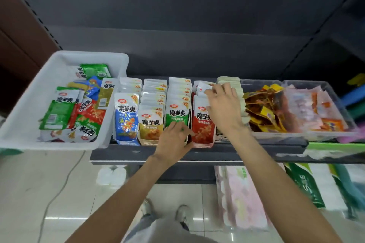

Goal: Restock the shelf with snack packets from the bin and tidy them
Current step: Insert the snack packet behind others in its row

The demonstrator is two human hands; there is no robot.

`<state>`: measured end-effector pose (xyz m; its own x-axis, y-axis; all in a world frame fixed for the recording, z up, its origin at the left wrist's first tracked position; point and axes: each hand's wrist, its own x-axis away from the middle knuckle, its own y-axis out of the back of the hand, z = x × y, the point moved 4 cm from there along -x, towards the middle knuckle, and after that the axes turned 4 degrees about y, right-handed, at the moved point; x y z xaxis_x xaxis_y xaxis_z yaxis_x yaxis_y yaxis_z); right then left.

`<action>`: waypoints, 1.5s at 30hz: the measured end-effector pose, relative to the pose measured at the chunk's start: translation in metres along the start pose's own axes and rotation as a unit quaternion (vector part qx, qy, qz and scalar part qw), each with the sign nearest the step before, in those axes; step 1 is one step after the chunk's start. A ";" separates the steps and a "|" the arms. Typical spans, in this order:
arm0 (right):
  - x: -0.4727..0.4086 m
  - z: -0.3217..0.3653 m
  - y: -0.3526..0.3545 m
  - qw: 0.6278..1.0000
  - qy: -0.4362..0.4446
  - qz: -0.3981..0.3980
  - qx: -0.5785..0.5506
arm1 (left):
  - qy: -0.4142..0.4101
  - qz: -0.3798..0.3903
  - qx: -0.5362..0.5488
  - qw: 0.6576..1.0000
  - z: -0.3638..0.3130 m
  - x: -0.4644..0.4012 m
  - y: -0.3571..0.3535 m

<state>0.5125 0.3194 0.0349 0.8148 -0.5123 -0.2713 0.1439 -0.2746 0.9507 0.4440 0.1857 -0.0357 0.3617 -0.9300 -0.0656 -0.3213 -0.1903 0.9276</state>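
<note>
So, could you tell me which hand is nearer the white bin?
Left. The left hand is at the green row's front, a few rows from the white bin; the right hand is farther right.

Right hand hides rear red packets.

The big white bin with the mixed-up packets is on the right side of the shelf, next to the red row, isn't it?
Not quite. The head view shows the big white bin with the mixed-up packets on the left side of the shelf, next to the blue row. The red row is further right, where the right hand is reaching.
</note>
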 end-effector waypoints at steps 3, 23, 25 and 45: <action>0.017 -0.010 0.024 0.975 -0.050 -0.124 -0.177 | 0.026 -0.072 0.088 0.993 0.003 0.005 0.023; -0.059 0.308 0.011 0.899 0.208 0.125 -0.363 | 0.309 -0.135 0.068 0.939 0.300 0.126 0.168; -0.083 0.338 -0.014 0.914 0.178 0.156 -0.328 | 0.277 -0.098 0.068 0.954 0.324 0.108 0.170; -0.154 0.337 -0.050 0.893 -0.191 0.111 -0.392 | 0.166 0.070 -0.049 0.982 0.379 0.040 0.137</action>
<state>0.1906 0.1373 -0.0218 0.6421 -0.7652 0.0473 0.4739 0.4447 0.7601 0.0828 0.0035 -0.0504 0.5907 -0.7880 0.1736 -0.3088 -0.0220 0.9509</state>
